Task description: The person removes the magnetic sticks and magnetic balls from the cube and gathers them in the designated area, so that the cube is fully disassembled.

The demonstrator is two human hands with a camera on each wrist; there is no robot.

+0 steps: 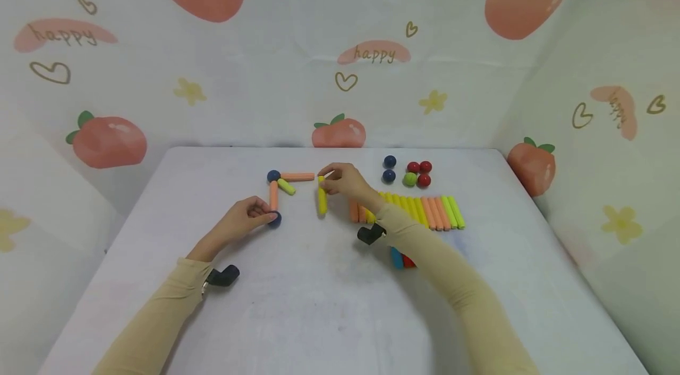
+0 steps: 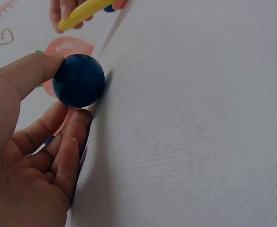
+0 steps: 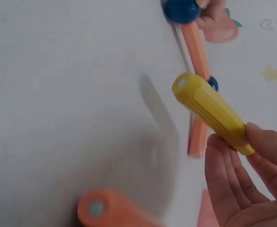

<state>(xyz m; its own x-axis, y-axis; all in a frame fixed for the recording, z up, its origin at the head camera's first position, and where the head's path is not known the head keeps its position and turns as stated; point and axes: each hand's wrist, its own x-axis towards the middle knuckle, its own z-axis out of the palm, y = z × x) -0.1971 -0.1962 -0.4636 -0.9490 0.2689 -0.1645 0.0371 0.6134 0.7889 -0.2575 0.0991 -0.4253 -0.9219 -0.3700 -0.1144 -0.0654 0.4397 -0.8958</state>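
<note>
My left hand (image 1: 245,217) pinches a dark blue ball (image 2: 79,81) between thumb and fingers, low over the table. An orange rod (image 1: 273,195) runs from that ball back to a second blue ball (image 1: 273,176). From the second ball, another orange rod (image 1: 297,176) extends right and a short yellow-green rod (image 1: 287,186) slants toward the front. My right hand (image 1: 345,181) grips a yellow rod (image 3: 214,111) by one end with thumb and fingertips. The rod's other end, with a round silvery disc, points away from the hand, and its shadow falls on the table.
A row of yellow, orange and yellow-green rods (image 1: 437,213) lies at the right, partly under my right forearm. Behind it sit two blue balls (image 1: 389,176), several red balls (image 1: 424,181) and a green ball (image 1: 410,179). A blue rod (image 1: 396,258) and red rod (image 1: 408,261) show beside the right sleeve.
</note>
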